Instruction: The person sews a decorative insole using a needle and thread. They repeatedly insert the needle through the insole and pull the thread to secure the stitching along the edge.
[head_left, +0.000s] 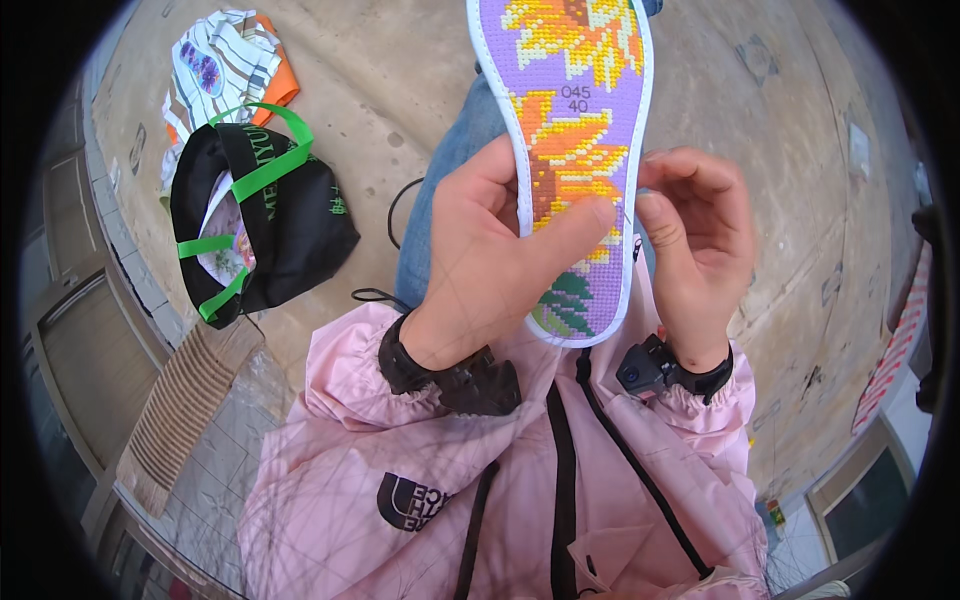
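My left hand (495, 247) grips an embroidered insole (574, 165) by its side, the thumb lying across the stitched face. The insole has a white edge and yellow and orange flowers on purple, with green leaves near the lower end and printed digits in the middle. At the insole's right edge is my right hand (697, 232), its fingers curled and thumb close to the index finger. Whether it pinches something small, such as a needle or thread, cannot be made out. Both wrists wear black straps with small devices.
A black fabric bag (300, 225) with green handles stands on the concrete floor at left, patterned material inside. Beyond it lie a striped cloth (247, 56) and a small floral piece (201, 67). A brown striped mat (187, 405) is at lower left.
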